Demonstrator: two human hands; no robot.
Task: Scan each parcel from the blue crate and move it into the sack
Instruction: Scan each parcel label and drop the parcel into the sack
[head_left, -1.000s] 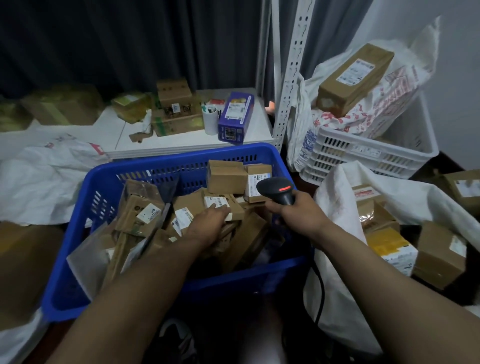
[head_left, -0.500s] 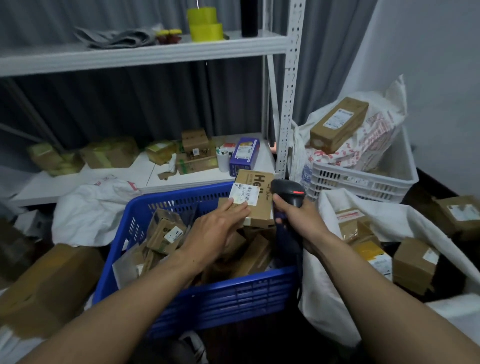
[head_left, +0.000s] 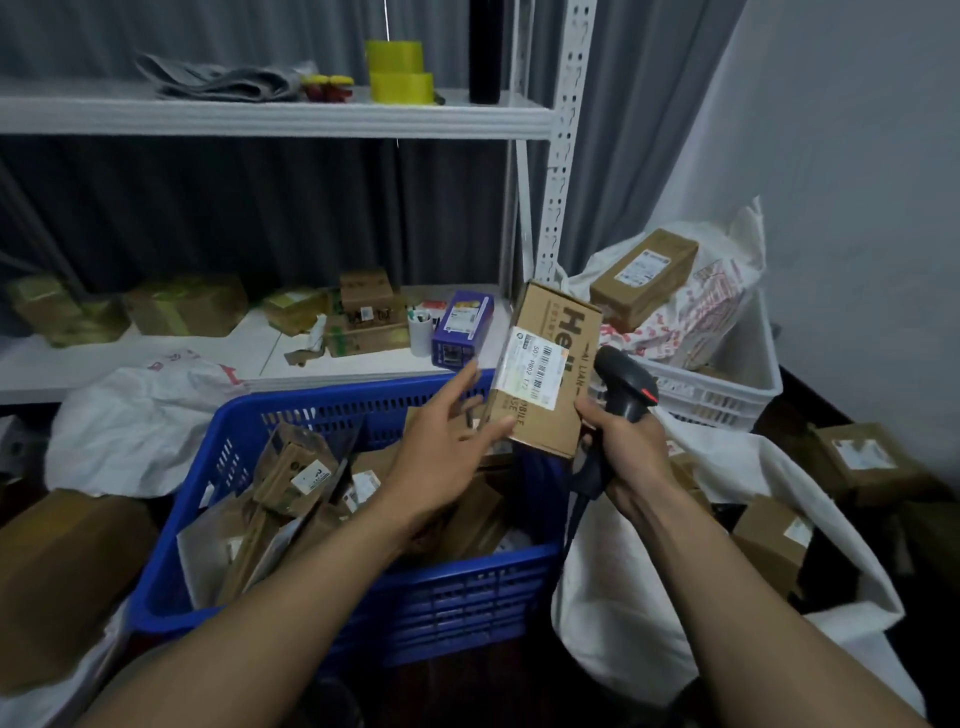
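One parcel is up in the air above the far right corner of the blue crate, not yet over the sack that lies just beside the crate's right wall. The left hand has its fingers spread and nearly straight. Only the thumb tip touches the parcel's lower left corner, and I cannot tell if any finger supports it from behind. The right hand is clenched round the handle of the scanner, with its thumb against the parcel's lower right edge. So light a hold is, I think, the main danger. The cardboard is smooth and stiff, a long box with sharp edges, and it can slip and fall back among the unscanned parcels in the crate. The scan can also fail, because the scanner's head seems to point past the parcel, while the white paper label faces the person. The scanner is hard black plastic with a red mark. The crate is rigid slotted plastic. The sack is soft white cloth with a slumping mouth, so a thrown parcel may catch its edge.
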